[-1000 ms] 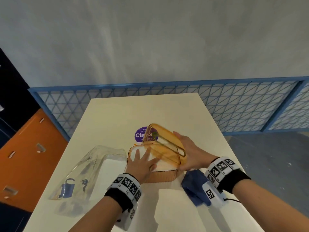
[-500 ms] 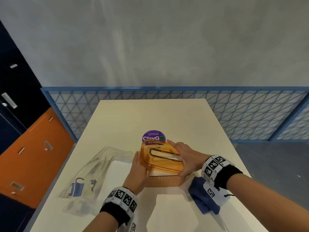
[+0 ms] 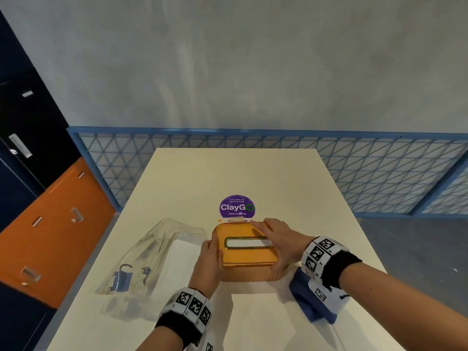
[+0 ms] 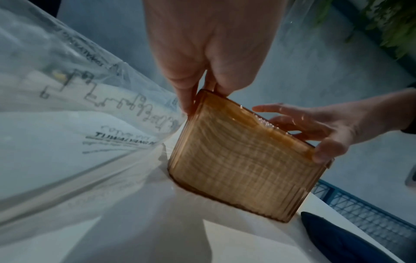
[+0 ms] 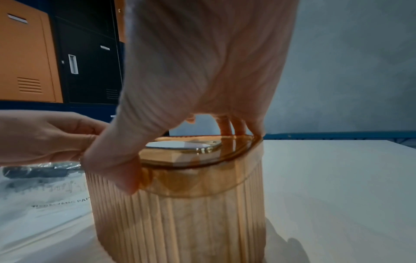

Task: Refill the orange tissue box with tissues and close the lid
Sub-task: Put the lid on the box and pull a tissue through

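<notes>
The orange ribbed tissue box [image 3: 250,273] stands on the cream table [image 3: 253,320], with its lid [image 3: 243,258] lying flat on top. White tissue [image 3: 247,243] shows through the lid's gold-rimmed slot. My left hand [image 3: 211,252] grips the left end of the box, thumb on the lid's edge, and in the left wrist view its fingers [image 4: 186,99] pinch that corner. My right hand [image 3: 273,247] arches over the right half of the lid. Its fingers lie on top, and the thumb [image 5: 126,178] presses against the near rim.
A clear plastic wrapper [image 3: 152,257] lies left of the box, touching my left hand. A purple round sticker [image 3: 237,206] is behind the box. A blue cloth [image 3: 309,300] lies under my right wrist. Blue mesh railing [image 3: 379,173] runs behind the table, with lockers [image 3: 50,224] at left.
The lid came down from tilted open to flat on the box under my right hand. My left hand left the tissues inside and took the box's left end.
</notes>
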Demonstrator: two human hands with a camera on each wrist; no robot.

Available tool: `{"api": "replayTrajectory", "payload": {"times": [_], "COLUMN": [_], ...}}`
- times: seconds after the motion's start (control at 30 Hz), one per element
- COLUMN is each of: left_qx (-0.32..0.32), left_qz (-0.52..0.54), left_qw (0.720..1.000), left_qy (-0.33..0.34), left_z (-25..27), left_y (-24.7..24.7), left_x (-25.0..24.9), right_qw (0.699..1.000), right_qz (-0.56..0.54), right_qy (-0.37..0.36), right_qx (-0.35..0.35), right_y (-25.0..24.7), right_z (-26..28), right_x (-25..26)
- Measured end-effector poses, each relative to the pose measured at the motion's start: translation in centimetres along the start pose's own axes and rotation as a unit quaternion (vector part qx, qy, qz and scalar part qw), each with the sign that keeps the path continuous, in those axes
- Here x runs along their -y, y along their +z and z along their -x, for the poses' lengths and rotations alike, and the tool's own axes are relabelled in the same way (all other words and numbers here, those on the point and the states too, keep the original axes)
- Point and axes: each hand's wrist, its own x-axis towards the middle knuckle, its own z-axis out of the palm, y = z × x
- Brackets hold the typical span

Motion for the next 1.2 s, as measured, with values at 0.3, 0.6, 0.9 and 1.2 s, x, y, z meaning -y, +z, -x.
{"api": "replayTrajectory", "payload": {"times": [0.3,0.6,0.9,1.2], "left_qx": [-0.041,-0.035,-0.039,-0.059], "left_qz": [-0.253,-0.193,-0.122,-0.107], "left_qw": [0.955,0.961,0.972,0.973], "left_qy": [0.153,0.196,0.198,0.198], "left_z": [-1.7,-2.5,-2.3,-2.4], "left_y": [-1.4,0.3,1.0,1.3], "left_x": [-2.7,-1.9,-0.3,-0.3], "right_qw": [0.989,0.985,0.968,0.944], "right_qz": [-0.122,0.078,0.171,0.221], "right_qy": [0.054,0.008,-0.072,-0.133], "right_qx": [-0.065,-0.157,-0.169,-0.205], "right_y": [-1.2,-0.8,-0.8,-0.2], "right_z": [1.6,0.8,-1.2,-1.8], "right_x": [0.6,1.0,1.4,1.8]}}
